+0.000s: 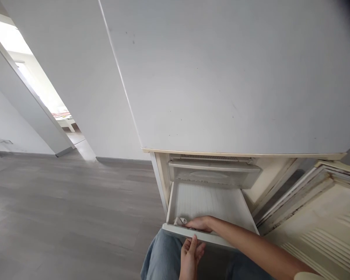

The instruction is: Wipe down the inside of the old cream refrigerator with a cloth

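- We saw an off-white drawer [207, 198], faintly streaked with lines inside.
- We noted a whitish cloth [180, 221].
- We found the door [332, 217] cream, with parallel ridged stripes and rust-brown blotches.
- We wore faded blue jeans [165, 256].
- We saw a grey floor [76, 217] with streaky, wood-like grain.
- We saw a pale grey panel [227, 77], dark-specked.

Drawer [207, 198], lower centre: smooth plastic. Rag [180, 221]: matt cloth. Floor [76, 217], lower left: smooth, wood-look. Trousers [165, 254]: matt denim.

A grey floor [76, 217] meets the pale wall [87, 77].
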### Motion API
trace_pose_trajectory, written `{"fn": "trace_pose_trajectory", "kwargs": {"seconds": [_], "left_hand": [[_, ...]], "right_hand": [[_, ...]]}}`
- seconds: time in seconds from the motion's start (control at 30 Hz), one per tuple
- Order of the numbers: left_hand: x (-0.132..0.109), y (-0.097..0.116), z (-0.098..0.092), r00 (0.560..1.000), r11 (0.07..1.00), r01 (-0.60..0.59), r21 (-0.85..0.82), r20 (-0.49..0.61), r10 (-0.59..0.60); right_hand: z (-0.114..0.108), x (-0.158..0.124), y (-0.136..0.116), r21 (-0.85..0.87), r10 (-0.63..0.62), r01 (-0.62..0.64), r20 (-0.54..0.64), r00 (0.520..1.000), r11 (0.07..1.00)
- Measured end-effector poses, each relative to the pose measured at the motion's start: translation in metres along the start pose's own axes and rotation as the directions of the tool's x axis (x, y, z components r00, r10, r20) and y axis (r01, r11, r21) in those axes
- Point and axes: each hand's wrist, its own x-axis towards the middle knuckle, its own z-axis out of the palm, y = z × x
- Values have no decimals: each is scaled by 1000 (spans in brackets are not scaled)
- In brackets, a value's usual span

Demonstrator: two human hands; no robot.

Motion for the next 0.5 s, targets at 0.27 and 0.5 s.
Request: {"fn": "trace_pose_trajectory", "kwargs": {"seconds": [0.27, 0.5], "left_hand": [[-3, 1, 2, 1000, 1000, -7, -3, -5, 7], [-2, -2, 1, 1000, 1000, -10, 25, -15, 11]], "right_hand": [[-45, -66, 59, -60, 39, -53, -214, 976, 997], [-71, -111, 88, -189, 208, -313, -430, 878, 931]]}}
